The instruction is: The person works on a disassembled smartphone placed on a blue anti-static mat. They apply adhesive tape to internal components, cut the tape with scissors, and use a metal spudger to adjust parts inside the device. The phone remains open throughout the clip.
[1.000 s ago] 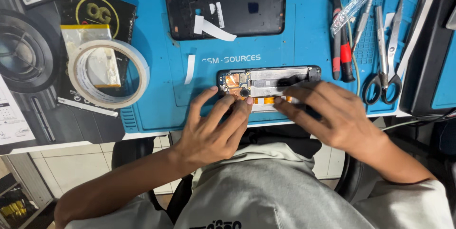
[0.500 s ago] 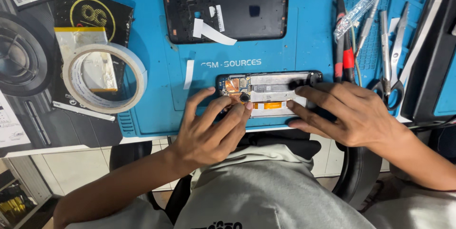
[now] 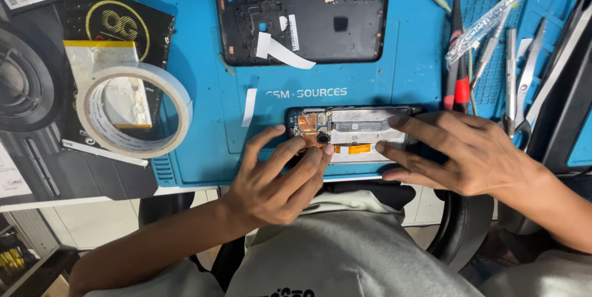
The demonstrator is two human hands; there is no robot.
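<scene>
An opened phone (image 3: 357,126) with its circuit board and orange flex showing lies on the blue work mat (image 3: 203,143) near the front edge. My left hand (image 3: 277,180) rests its fingertips on the phone's left end, by a small black round part. My right hand (image 3: 462,155) lies flat over the phone's right end, fingers spread and pressing it down. Neither hand lifts anything off the mat.
A black phone back frame (image 3: 308,23) with white strips lies further back on the mat. A roll of white tape (image 3: 132,115) sits at the left on black packaging. Screwdrivers (image 3: 459,81), tweezers and scissors (image 3: 518,87) lie at the right.
Both hands stay on the phone with only small finger shifts. The view has moved slightly, so the phone and hands sit a little lower and to the right.
</scene>
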